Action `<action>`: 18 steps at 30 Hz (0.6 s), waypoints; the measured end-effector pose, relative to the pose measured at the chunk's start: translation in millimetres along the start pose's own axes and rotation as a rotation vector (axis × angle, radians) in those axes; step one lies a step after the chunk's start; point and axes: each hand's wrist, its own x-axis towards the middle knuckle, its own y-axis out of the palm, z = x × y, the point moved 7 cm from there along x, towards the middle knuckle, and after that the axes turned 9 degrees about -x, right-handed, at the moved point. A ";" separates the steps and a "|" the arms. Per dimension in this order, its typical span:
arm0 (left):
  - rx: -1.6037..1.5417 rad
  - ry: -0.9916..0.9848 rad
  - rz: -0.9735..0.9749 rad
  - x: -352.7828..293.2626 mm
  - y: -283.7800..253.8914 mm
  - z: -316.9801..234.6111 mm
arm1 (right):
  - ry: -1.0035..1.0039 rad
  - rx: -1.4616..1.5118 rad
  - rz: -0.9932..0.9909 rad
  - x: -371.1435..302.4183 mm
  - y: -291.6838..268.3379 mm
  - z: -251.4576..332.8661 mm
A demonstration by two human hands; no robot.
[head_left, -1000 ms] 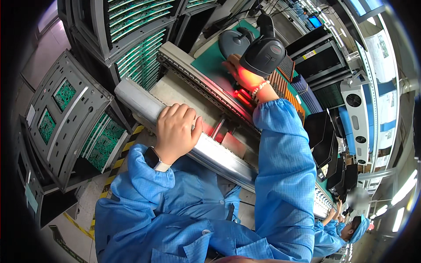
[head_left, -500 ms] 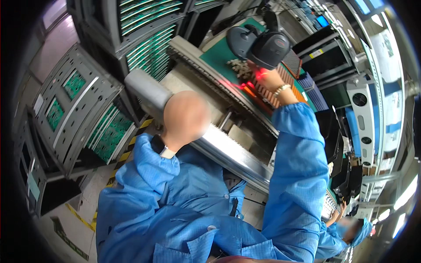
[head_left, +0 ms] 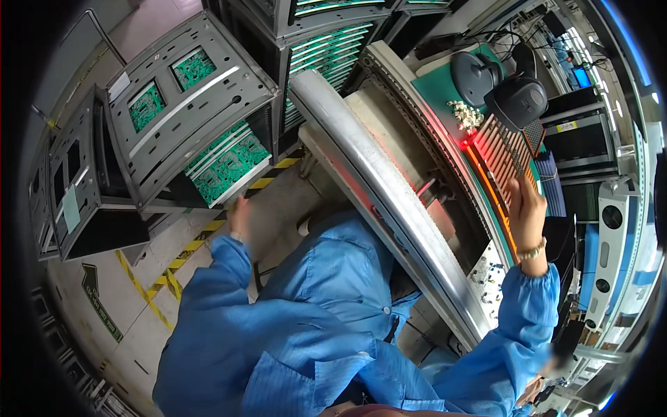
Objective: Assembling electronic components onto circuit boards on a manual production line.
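Note:
My left hand (head_left: pixel 240 217) is low beside the rack, near the corner of a green circuit board (head_left: pixel 233 163). It is partly smeared, so its fingers do not show well. A gap or contact between that hand and the board cannot be made out. My right hand (head_left: pixel 528 208), with a beaded bracelet at the wrist, is over the near end of a brown slotted tray (head_left: pixel 497 142). Its fingers are bent and pressed together; what they hold, if anything, is hidden. Beyond the tray stands a black scanner (head_left: pixel 517 101), and red light falls by the tray's edge.
A grey metal magazine rack (head_left: pixel 208 90) holding boards stands at the left. A conveyor with a broad metal rail (head_left: pixel 389 194) runs diagonally before me. Small white parts (head_left: pixel 464 115) are heaped on the green mat. Yellow-black tape (head_left: pixel 184 260) marks the floor. Another person is partly visible at lower right.
The view has turned left, bringing more of the rack in. My left hand has gone from above the rail down to the rack. My right hand has drawn back from under the scanner.

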 end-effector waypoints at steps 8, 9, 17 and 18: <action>-0.543 -0.124 -0.060 82.6 -17.1 0.3 | -0.318 0.058 0.053 -48.0 -57.3 100.5; -0.507 -0.079 -0.048 86.0 -21.4 2.0 | -0.296 0.073 0.137 -59.2 -61.0 107.7; -0.643 -0.299 -0.118 -15.4 -33.4 120.2 | -0.381 0.526 0.220 -112.4 -41.4 167.6; -0.706 -0.385 -0.171 -34.6 -40.3 135.0 | -0.370 0.521 0.217 -115.5 -35.2 172.4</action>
